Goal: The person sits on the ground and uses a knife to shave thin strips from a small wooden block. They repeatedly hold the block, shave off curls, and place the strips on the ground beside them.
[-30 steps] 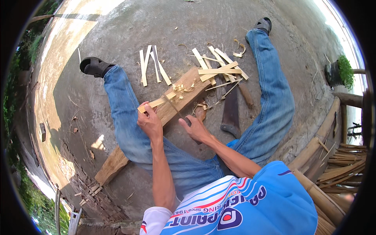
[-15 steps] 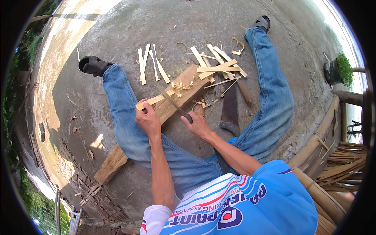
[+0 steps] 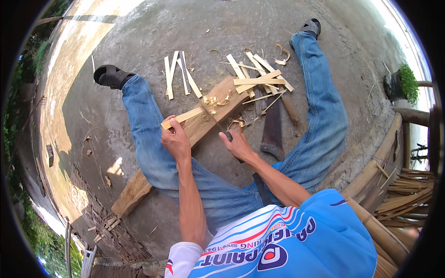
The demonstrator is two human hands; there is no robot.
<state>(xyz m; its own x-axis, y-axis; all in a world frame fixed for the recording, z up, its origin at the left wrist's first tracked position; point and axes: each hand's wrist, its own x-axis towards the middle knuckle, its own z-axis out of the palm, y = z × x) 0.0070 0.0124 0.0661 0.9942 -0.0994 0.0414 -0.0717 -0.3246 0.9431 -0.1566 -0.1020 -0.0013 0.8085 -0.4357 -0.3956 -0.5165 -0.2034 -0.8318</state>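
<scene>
My left hand (image 3: 176, 142) pinches the near end of a pale wooden strip (image 3: 189, 115), probably bamboo, which lies slantwise over a thick wooden beam (image 3: 200, 131). In my right hand (image 3: 239, 145) is the dark handle of a knife (image 3: 213, 117). Its narrow blade slants up and left across the beam, by the strip's far end. Curled shavings (image 3: 214, 101) lie on the beam just beyond the strip. The beam runs under my left leg, which hides its middle.
Several cut strips (image 3: 262, 76) lie heaped past the beam's far end, others (image 3: 171, 76) to their left. A broad dark blade (image 3: 272, 123) rests on the concrete between my legs. Bamboo poles (image 3: 375, 157) and a potted plant (image 3: 402, 83) stand at the right.
My right hand has shifted slightly right and nearer to me. The knife blade has slid along to the strip's far end. My left hand stays nearly still on the strip.
</scene>
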